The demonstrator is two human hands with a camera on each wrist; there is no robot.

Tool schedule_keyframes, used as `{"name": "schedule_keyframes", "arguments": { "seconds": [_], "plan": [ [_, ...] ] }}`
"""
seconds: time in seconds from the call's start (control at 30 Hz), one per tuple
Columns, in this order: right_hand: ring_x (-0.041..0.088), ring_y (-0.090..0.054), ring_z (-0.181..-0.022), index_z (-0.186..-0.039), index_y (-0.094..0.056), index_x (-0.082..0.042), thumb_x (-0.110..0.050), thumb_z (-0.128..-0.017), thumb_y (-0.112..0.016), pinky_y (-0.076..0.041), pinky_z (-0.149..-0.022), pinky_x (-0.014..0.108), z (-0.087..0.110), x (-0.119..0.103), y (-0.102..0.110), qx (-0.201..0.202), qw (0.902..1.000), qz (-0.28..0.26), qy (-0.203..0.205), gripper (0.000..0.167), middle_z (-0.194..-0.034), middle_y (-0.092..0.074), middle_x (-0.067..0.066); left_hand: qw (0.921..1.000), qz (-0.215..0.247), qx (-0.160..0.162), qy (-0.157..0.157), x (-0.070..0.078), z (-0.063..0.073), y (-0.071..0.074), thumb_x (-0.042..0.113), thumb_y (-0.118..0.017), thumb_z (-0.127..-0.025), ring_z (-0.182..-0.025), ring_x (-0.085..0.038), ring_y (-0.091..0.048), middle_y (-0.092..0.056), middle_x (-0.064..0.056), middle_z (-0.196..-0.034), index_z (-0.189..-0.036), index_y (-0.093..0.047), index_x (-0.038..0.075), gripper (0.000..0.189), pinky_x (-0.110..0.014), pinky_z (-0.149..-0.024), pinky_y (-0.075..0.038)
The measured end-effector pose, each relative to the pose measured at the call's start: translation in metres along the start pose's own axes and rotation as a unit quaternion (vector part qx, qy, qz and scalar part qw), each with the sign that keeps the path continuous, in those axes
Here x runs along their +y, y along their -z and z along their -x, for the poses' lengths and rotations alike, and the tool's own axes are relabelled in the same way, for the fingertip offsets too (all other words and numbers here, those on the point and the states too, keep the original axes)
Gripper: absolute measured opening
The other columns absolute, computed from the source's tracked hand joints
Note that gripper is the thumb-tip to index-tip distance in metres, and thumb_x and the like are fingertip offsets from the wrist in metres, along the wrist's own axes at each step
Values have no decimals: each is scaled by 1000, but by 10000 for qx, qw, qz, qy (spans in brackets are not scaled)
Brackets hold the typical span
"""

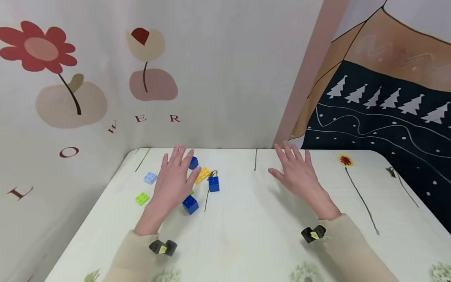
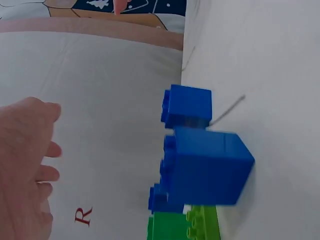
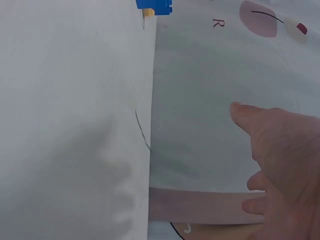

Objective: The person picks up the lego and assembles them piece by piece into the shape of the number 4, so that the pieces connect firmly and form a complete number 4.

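My left hand [image 1: 172,182] hovers over a group of building blocks, fingers straight and spread, holding nothing. To its right lie a near dark blue block [image 1: 190,205], another blue block [image 1: 213,184], a yellow block [image 1: 203,175] and a far blue block [image 1: 193,163]. On its left are a light blue block [image 1: 150,178] and a lime green block [image 1: 142,198]. A green block [image 2: 170,226] shows in the left wrist view; in the head view the hand hides part of the group. Above the table's right half, my right hand [image 1: 297,172] is also held out flat, with no block near it.
The blocks lie on a white cloth-covered table [image 1: 239,227] printed with flowers and stems. A pale curtain [image 1: 225,78] with flower prints hangs behind and to the left. On the right hangs a dark cloth [image 1: 380,117] with white trees. Each wrist wears a small black device [image 1: 313,234].
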State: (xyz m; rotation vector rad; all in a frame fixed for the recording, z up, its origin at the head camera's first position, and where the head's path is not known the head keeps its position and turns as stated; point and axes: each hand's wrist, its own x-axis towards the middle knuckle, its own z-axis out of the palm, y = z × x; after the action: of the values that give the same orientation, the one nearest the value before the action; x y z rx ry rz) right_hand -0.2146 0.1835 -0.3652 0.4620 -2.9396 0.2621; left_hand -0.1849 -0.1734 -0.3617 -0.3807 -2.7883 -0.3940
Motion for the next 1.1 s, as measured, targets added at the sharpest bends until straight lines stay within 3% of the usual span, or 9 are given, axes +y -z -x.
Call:
{"name": "schedule_keyframes", "arguments": {
  "seconds": [0.17, 0.33, 0.43, 0.5, 0.6, 0.7, 0.8, 0.97, 1.1],
  "plan": [
    [44, -17, -152, -162, -24, -4, -42, -99, -68, -10, -119, 68, -4, -5, -9, -7, 9969, -740, 271, 86, -167, -18, 25, 9965, 661, 503, -4, -6, 13, 5, 28, -61, -104, -153, -38, -22, -31, -21, -163, -155, -40, 1, 61, -58, -121, -22],
    [39, -15, -154, -164, -22, -8, -38, -98, -72, -15, -121, 62, -6, -11, -19, -159, 9785, -1979, 564, 88, -169, -15, 18, 9889, 1304, 703, 88, -10, 30, 8, 26, -64, -103, -142, -42, -37, -42, -21, -154, -152, -44, 2, 59, -62, -108, -41],
    [36, -15, -155, -164, -20, -10, -34, -96, -75, -20, -121, 59, -10, -16, -26, -288, 9601, -2724, 573, 91, -170, -15, 14, 9787, 1960, 516, 336, -14, 41, 6, 26, -64, -103, -132, -39, -46, -47, -20, -147, -152, -44, 4, 58, -58, -99, -49],
    [34, -19, -154, -164, -22, -10, -32, -94, -78, -24, -120, 58, -13, -20, -32, -334, 9474, -3133, 562, 92, -169, -19, 13, 9689, 2372, 312, 632, -18, 48, 4, 26, -65, -103, -124, -37, -51, -49, -19, -143, -152, -45, 5, 57, -46, -92, -53],
    [35, -30, -149, -162, -27, -8, -25, -91, -81, -31, -118, 56, -19, -26, -42, -324, 9298, -3609, 648, 91, -166, -27, 14, 9504, 2910, 1, 1095, -23, 59, 0, 23, -68, -101, -115, -31, -56, -53, -17, -139, -149, -47, 5, 56, -29, -86, -52],
    [38, -41, -143, -159, -33, -6, -20, -89, -83, -38, -114, 54, -26, -35, -49, -255, 9186, -3894, 626, 87, -161, -36, 18, 9353, 3262, -247, 1348, -28, 68, -5, 17, -71, -99, -118, -30, -57, -53, -16, -141, -146, -48, 3, 54, -18, -86, -50],
    [38, -47, -138, -157, -37, -4, -18, -88, -83, -43, -111, 53, -32, -46, -57, -264, 9108, -4085, 541, 83, -157, -41, 22, 9260, 3463, -417, 1444, -31, 75, -13, 11, -73, -96, -120, -30, -58, -55, -16, -141, -144, -50, 2, 54, -19, -88, -52],
    [35, -53, -131, -154, -42, -3, -17, -89, -83, -49, -105, 49, -38, -65, -71, -547, 8979, -4344, 465, 78, -155, -45, 18, 9242, 3401, -657, 1612, -29, 80, -23, 12, -78, -92, -120, -29, -59, -60, -13, -137, -140, -55, 4, 55, -32, -95, -55],
    [30, -56, -129, -154, -44, -5, -18, -89, -83, -50, -103, 43, -40, -79, -82, -933, 8892, -4456, 452, 77, -154, -48, 13, 9126, 3520, -819, 1912, -25, 80, -27, 13, -80, -90, -121, -27, -60, -62, -11, -135, -140, -56, 5, 56, -36, -98, -54]
  ]
}}
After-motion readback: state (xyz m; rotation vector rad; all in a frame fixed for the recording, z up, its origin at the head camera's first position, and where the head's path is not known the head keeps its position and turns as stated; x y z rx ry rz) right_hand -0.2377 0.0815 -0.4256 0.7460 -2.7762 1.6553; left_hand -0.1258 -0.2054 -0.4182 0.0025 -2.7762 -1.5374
